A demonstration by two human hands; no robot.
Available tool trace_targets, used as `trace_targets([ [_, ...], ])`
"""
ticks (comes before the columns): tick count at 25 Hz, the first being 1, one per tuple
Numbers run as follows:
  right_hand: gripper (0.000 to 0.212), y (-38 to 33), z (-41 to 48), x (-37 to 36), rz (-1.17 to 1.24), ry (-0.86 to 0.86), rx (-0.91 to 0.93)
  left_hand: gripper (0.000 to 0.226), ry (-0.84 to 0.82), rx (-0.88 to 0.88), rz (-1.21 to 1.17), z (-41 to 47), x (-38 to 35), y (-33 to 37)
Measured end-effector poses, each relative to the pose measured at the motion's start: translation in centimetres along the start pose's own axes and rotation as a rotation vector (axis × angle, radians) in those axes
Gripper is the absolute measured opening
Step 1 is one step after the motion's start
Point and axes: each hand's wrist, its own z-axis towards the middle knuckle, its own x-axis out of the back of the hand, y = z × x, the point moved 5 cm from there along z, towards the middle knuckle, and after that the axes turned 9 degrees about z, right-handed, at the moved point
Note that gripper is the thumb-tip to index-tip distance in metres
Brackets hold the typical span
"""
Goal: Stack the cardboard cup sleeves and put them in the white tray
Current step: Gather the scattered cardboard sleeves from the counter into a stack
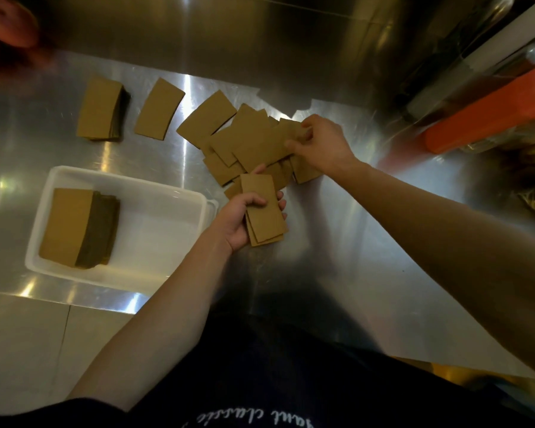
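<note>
A: Your left hand (244, 219) carries the collecting stack (264, 211), with its fingers (282, 206) wrapped round it. It sits just right of the white tray (121, 180), between feed and drop point. Sensible spot.

B: Your right hand (322, 146) is on the loose pile (229, 143), fingers (301, 135) pinched on the edge of the top sleeve (272, 140). The pile is fanned and overlapping, so you can only peel from the top.

A: The tray already holds one squared stack (70, 223) against its left wall. The bare floor to its right looks like the slot for yours.

B: Another stack (101, 112) and a single sleeve (158, 112) lie on the counter (337, 248) beyond the tray, well apart from both your hands. My read: clear the pile first, then those.

A: The lower sleeves in your held stack sit skewed. I'd say square them before the drop, or it may lean on its neighbour.
</note>
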Motion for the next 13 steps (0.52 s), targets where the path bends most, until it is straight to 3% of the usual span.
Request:
trace_targets([
  [5,0.041,-0.3,1.9,-3.1,-0.143,-0.04,-0.029,0.018,0.129,0.007,-0.153,0.0,0.7,0.2],
  [10,0.016,-0.3,0.9,0.4,0.316,-0.037,-0.031,0.037,0.167,-0.012,-0.172,0.1,1.9,-0.5],
  [13,0.014,-1.0,-1.1,3.0,0.449,-0.238,-0.037,0.058,0.09,-0.029,-0.128,0.0,1.5,-0.5],
])
